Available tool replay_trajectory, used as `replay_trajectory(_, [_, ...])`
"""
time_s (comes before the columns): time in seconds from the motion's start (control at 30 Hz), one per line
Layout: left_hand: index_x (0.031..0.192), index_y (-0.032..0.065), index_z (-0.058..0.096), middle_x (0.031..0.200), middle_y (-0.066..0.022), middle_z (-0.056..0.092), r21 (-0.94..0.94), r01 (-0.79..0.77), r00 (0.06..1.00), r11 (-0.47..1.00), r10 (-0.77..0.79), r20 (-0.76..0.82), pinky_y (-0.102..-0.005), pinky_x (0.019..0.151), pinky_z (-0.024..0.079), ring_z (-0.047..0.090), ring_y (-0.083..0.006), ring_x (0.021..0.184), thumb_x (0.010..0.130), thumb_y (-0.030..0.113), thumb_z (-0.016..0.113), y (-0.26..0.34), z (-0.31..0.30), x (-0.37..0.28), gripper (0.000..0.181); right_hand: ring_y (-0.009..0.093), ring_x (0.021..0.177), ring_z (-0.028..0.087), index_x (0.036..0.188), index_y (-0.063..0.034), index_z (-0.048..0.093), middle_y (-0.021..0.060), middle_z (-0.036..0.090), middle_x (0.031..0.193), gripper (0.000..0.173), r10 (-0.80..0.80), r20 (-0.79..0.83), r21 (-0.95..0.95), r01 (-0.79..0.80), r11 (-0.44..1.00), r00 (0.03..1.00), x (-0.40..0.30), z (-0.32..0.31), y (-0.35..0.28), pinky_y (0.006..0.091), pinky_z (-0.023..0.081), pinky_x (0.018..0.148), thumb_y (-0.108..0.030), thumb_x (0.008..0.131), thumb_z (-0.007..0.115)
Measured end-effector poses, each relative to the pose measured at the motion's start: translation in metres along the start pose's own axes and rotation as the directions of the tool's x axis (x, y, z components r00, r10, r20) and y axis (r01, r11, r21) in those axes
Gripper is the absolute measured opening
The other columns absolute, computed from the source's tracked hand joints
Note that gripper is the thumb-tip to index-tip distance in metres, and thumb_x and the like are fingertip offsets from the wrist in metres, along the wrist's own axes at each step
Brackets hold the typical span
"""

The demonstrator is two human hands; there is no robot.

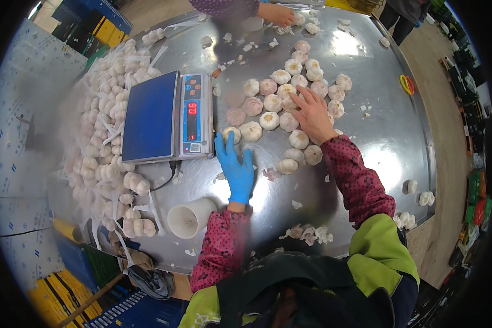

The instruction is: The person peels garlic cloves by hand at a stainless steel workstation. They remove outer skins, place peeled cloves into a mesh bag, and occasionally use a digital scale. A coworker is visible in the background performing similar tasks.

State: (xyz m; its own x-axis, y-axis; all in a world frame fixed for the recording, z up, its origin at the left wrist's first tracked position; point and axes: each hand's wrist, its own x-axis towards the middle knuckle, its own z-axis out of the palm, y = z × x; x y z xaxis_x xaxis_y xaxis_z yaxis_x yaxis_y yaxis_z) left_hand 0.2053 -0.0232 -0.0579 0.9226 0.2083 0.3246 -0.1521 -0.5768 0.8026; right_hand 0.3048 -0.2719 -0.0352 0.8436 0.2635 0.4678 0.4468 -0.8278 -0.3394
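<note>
My left hand (pixel 236 174), in a blue glove, lies over the steel table with its fingers apart. Its fingertips are at a pale garlic bulb (pixel 231 135) beside the scale. My bare right hand (pixel 313 116) reaches over a loose group of garlic bulbs (pixel 269 120), fingers spread and touching the ones under them; it grips none that I can see. Some bulbs are partly hidden beneath that hand. Left of the group stands a digital scale (pixel 197 117) with a lit red display, and nothing lies on its blue weighing plate (pixel 151 119).
Netted garlic bulbs (pixel 106 164) are heaped along the table's left side. A white cup (pixel 190 217) lies tipped near my left forearm. Scissors (pixel 407 85) rest by the right edge. Across the steel table (pixel 377 123), another person's hand (pixel 276 14) is at a bulb. Garlic skins (pixel 307 233) lie scattered.
</note>
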Motion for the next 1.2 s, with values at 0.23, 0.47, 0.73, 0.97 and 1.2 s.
replay_trajectory(0.23, [0.140, 0.0068, 0.053, 0.146, -0.0232, 0.039, -0.037, 0.088, 0.995, 0.995, -0.086, 0.046, -0.0451, 0.112, 0.038, 0.044, -0.0404, 0.134, 0.084, 0.007, 0.071, -0.010, 0.009, -0.018, 0.059, 0.033, 0.109, 0.057, 0.113, -0.0091, 0.066, 0.0105, 0.064, 0.111, 0.027, 0.175, 0.127, 0.230, -0.200, 0.952, 0.976, -0.013, -0.003, 0.009, 0.0473, 0.041, 0.095, -0.015, 0.087, 0.068])
replay_trajectory(0.47, [0.136, 0.0041, 0.055, 0.140, -0.0176, 0.042, -0.193, 0.100, 0.994, 0.976, -0.090, 0.060, -0.0415, 0.111, 0.038, 0.045, -0.0341, 0.131, 0.083, 0.000, 0.070, -0.001, 0.003, -0.056, 0.055, 0.035, 0.104, 0.061, 0.113, -0.0048, 0.067, 0.0149, 0.065, 0.109, 0.027, 0.192, -0.028, 0.317, -0.174, 0.932, 0.981, -0.001, -0.003, 0.029, 0.0431, 0.049, 0.089, -0.013, 0.087, 0.069])
replay_trajectory(0.73, [0.134, 0.0067, 0.059, 0.139, -0.0193, 0.047, -0.055, 0.029, 0.999, 0.998, -0.029, 0.016, -0.0417, 0.107, 0.041, 0.049, -0.0356, 0.128, 0.083, 0.000, 0.071, 0.001, 0.004, -0.057, 0.053, 0.036, 0.101, 0.063, 0.120, -0.0029, 0.065, 0.0165, 0.065, 0.113, 0.033, 0.186, 0.006, 0.378, -0.174, 0.909, 0.983, 0.024, -0.003, 0.014, 0.0428, 0.050, 0.089, -0.016, 0.090, 0.067])
replay_trajectory(0.97, [0.132, 0.0048, 0.058, 0.138, -0.0201, 0.048, -0.035, 0.022, 1.000, 0.999, -0.022, 0.021, -0.0424, 0.106, 0.042, 0.050, -0.0371, 0.127, 0.083, -0.001, 0.069, 0.005, 0.003, -0.057, 0.050, 0.035, 0.106, 0.061, 0.126, -0.0046, 0.062, 0.0170, 0.064, 0.116, 0.036, 0.105, 0.004, 0.393, -0.098, 0.914, 0.994, 0.041, 0.028, 0.005, 0.0420, 0.049, 0.092, -0.015, 0.092, 0.066])
replay_trajectory(1.2, [0.131, 0.0016, 0.055, 0.136, -0.0223, 0.049, 0.044, -0.028, 0.999, 0.999, 0.027, 0.016, -0.0445, 0.107, 0.042, 0.050, -0.0376, 0.126, 0.084, 0.004, 0.070, 0.001, 0.005, -0.059, 0.050, 0.036, 0.114, 0.057, 0.139, -0.0072, 0.054, 0.0185, 0.062, 0.124, 0.050, 0.123, -0.055, 0.385, -0.093, 0.918, 0.991, 0.062, 0.040, 0.008, 0.0436, 0.047, 0.096, -0.019, 0.092, 0.067])
